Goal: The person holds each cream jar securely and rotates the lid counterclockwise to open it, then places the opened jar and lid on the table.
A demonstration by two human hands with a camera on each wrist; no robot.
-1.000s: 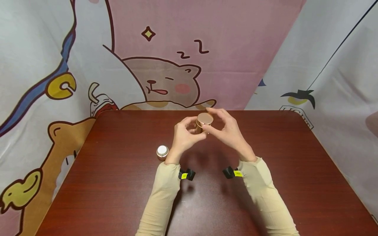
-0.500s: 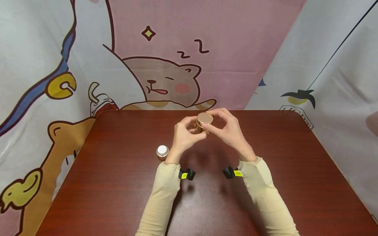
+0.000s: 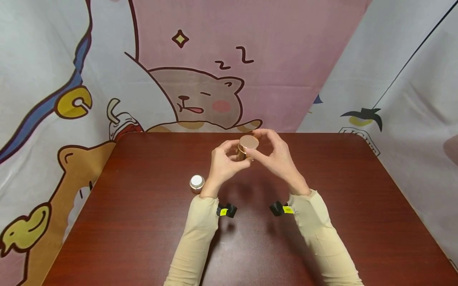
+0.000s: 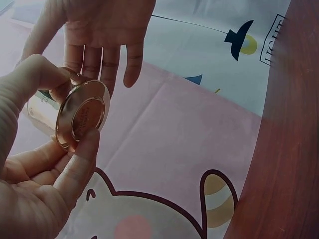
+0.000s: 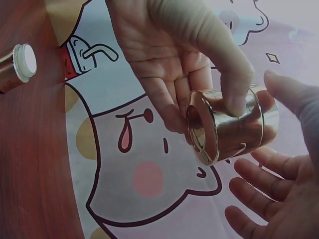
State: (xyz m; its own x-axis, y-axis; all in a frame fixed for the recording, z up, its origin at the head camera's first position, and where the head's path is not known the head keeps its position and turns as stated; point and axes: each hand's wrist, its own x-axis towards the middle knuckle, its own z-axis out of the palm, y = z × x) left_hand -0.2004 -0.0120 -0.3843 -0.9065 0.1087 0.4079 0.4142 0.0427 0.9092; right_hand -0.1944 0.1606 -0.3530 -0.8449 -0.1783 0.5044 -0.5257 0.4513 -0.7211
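Observation:
A shiny gold cylindrical jar (image 5: pixel 227 124) with a flat round lid (image 3: pixel 248 142) is held up above the far part of the table. My left hand (image 3: pixel 226 166) grips its body, thumb on the near side and fingers behind. My right hand (image 3: pixel 279 157) pinches the lid from the right between thumb and index finger, the other fingers spread. The jar's round base (image 4: pixel 82 114), with faint embossed marks, shows in the left wrist view. A seam runs round the jar near the lid in the right wrist view.
A smaller gold container with a white top (image 3: pixel 196 184) stands on the dark red table (image 3: pixel 143 230), just left of my left wrist. Black wrist cameras (image 3: pixel 227 211) are strapped to both sleeves. A cartoon-printed cloth (image 3: pixel 286 59) hangs behind the table.
My right index finger has shifted slightly at the lid's far edge. The jar and left hand stay in place, as does the smaller container.

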